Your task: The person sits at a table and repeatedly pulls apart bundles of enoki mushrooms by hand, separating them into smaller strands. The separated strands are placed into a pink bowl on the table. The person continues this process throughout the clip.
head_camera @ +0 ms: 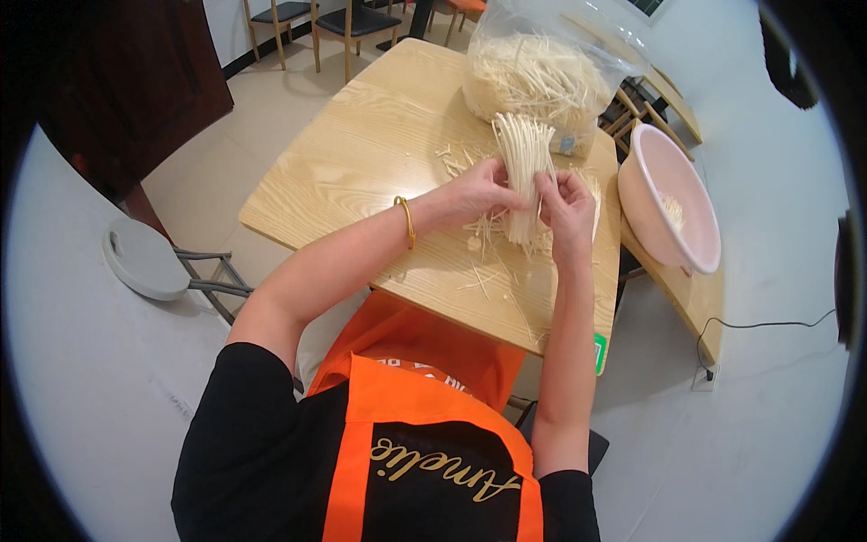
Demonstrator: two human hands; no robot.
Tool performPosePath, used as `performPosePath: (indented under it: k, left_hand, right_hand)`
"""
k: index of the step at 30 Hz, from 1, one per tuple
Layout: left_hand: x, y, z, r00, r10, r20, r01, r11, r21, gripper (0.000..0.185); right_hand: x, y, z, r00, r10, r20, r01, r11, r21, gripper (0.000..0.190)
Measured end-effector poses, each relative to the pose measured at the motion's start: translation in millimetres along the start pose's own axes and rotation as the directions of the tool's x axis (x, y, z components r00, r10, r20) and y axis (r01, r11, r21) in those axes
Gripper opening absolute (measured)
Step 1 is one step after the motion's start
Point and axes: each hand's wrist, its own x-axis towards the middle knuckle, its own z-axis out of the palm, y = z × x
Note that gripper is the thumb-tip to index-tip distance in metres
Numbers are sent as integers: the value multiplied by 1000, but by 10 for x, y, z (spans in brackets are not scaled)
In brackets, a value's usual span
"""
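Note:
A bunch of enoki mushrooms (pixel 524 152) stands nearly upright above the wooden table, caps toward the far side. My left hand (pixel 484 193) grips it from the left, the thumb lying across the stems. At its right side, the thumb and fingers of my right hand (pixel 567 203) pinch some stems. Loose enoki pieces (pixel 484 271) and trimmings lie scattered beneath and around both hands. Just beyond the bunch sits a large clear plastic bag (pixel 542 81) full of enoki mushrooms.
The wooden table (pixel 339 169) has a green card at its near right corner. To the right, a pink plastic basin (pixel 650 203) holding some enoki rests tilted in view on another wooden surface (pixel 704 318). A grey folding stool (pixel 149 261) stands left; chairs (pixel 355 24) are farther back.

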Motion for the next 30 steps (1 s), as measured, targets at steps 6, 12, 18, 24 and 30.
performPosePath:
  k: [6,12,18,24,30]
  left_hand:
    - [23,2,-44,998,-35,42,40,993,-107,49]
    - [51,23,-67,995,-46,-87,35,992,-125,45]
    - [122,43,-184,991,-24,-131,-6,974,-225,36]
    - [48,68,-110,998,-65,-24,60,987,-146,42]
    - [15,69,-22,995,-87,52,92,990,-106,57]
  right_hand:
    - [29,50,-71,998,11,56,-25,967,252,13]
    - [66,74,-125,997,29,67,-60,849,524,13]
    - [151,55,-461,995,-12,102,-85,453,887,10]
    - [184,123,-459,998,44,50,-66,746,662,11]
    - [100,90,-223,971,150,188,-220,868,446,21]
